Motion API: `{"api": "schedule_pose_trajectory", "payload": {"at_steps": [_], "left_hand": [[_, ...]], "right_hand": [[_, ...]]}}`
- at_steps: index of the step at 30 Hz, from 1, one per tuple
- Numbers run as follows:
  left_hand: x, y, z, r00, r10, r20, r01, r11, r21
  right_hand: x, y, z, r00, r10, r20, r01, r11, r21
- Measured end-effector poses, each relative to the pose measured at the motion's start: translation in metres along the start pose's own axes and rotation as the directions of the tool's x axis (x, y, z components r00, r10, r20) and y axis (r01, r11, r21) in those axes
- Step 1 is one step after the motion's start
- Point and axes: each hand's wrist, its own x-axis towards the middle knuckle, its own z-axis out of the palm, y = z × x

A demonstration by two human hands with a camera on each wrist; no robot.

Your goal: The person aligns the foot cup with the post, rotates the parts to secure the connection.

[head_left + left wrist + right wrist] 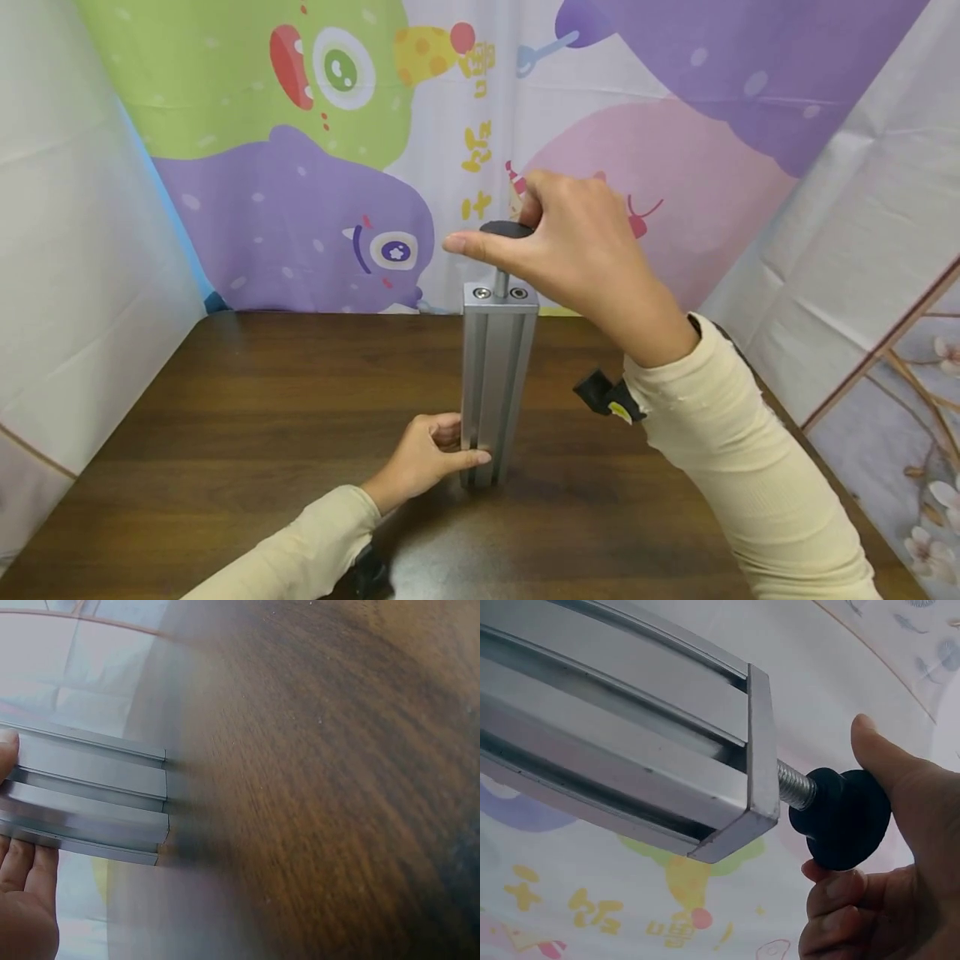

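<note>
An aluminium profile with long grooves stands upright on the table. Low on it, my left hand grips the sides, thumb on the near face. Its fingers show at the edge of the left wrist view. A metal end plate with two bolts caps the top, and a threaded rod rises from it to a black lobed knob. My right hand holds this knob between curled fingers and the base of the thumb; the thumb itself sticks out straight.
The dark wooden table reaches back to a cartoon-printed curtain. Pale fabric walls stand at the left and right. A black wrist mount hangs below the right sleeve.
</note>
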Motion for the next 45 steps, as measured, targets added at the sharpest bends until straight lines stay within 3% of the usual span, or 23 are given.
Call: {"api": "schedule_pose_trajectory", "payload": {"at_steps": [7,10,12,13,15,18,20,22,23,26,32,36,40,45], "left_hand": [[0.0,0.0,-0.001,1.0,-0.01,-0.003,0.01,1.0,0.005],[0.0,-0.001,0.0,1.0,-0.016,-0.006,0.016,1.0,0.001],[0.0,-0.001,0.0,1.0,-0.019,-0.009,0.019,1.0,0.0],[0.0,-0.001,0.001,1.0,-0.018,-0.01,0.018,1.0,-0.001],[0.0,-0.001,0.001,1.0,-0.017,-0.009,0.017,1.0,-0.003],[0.001,-0.001,0.002,1.0,-0.016,-0.005,0.016,1.0,-0.007],[0.001,-0.001,0.003,1.0,-0.015,-0.002,0.015,1.0,-0.013],[0.001,-0.001,0.003,1.0,-0.013,-0.002,0.013,1.0,-0.017],[0.001,-0.001,0.003,1.0,-0.013,-0.004,0.013,1.0,-0.016],[0.001,-0.001,0.003,1.0,-0.013,-0.002,0.013,1.0,-0.013],[0.0,0.0,0.002,1.0,-0.015,-0.003,0.015,1.0,-0.005],[0.0,0.001,0.001,1.0,-0.018,-0.005,0.018,1.0,-0.01],[0.0,0.001,0.0,1.0,-0.018,-0.006,0.018,1.0,-0.005],[-0.001,0.0,-0.001,1.0,-0.009,-0.002,0.009,1.0,-0.011]], "right_hand": [[-0.001,-0.003,0.0,1.0,0.005,0.004,-0.005,0.999,-0.036],[-0.003,0.0,-0.004,0.996,0.0,0.084,0.004,0.999,-0.045],[-0.003,0.005,-0.01,0.981,-0.066,0.183,0.069,0.998,-0.01],[-0.003,0.008,-0.013,0.963,-0.122,0.239,0.12,0.993,0.022],[-0.002,0.017,-0.021,0.896,-0.279,0.345,0.251,0.96,0.123],[0.001,0.029,-0.031,0.743,-0.524,0.417,0.436,0.851,0.292],[0.003,0.035,-0.035,0.67,-0.615,0.415,0.497,0.787,0.365],[0.005,0.037,-0.037,0.642,-0.658,0.394,0.528,0.751,0.397],[0.006,0.037,-0.037,0.64,-0.667,0.383,0.537,0.744,0.397],[0.007,0.035,-0.037,0.673,-0.645,0.362,0.535,0.763,0.364],[0.001,0.025,-0.031,0.808,-0.51,0.294,0.485,0.86,0.157],[-0.003,0.015,-0.03,0.862,-0.444,0.243,0.446,0.894,0.051],[-0.003,0.005,-0.026,0.92,-0.342,0.19,0.352,0.936,-0.02],[-0.001,-0.004,-0.012,0.981,-0.185,0.051,0.189,0.978,-0.094]]}}
